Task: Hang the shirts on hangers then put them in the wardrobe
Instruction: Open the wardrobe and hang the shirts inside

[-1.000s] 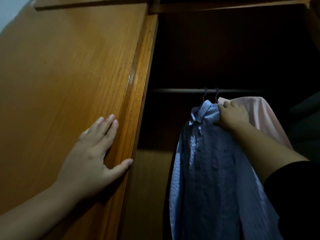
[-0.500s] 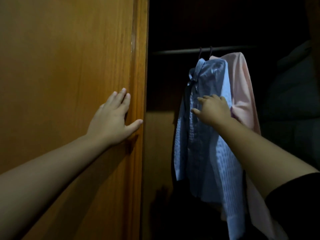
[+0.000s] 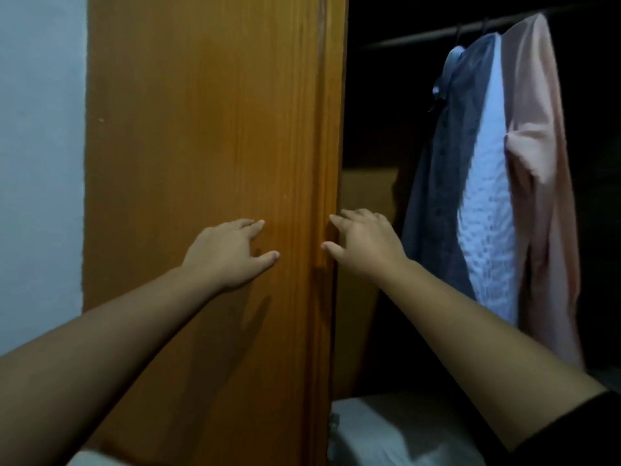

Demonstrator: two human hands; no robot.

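- The door (image 3: 208, 129) is being touched by the left hand (image 3: 225, 253), laid flat on the wood with its fingers straight and spread.
- The door's edge is being reached by the right hand (image 3: 366, 247); its fingers are loose and are holding nothing.
- The blue shirt (image 3: 470, 169) and the pink shirt (image 3: 537, 156) are being held up by hangers on the rail (image 3: 420, 38) inside the wardrobe (image 3: 369, 95), side by side and touching.
- Something white (image 3: 386, 432) is lying low by the door.
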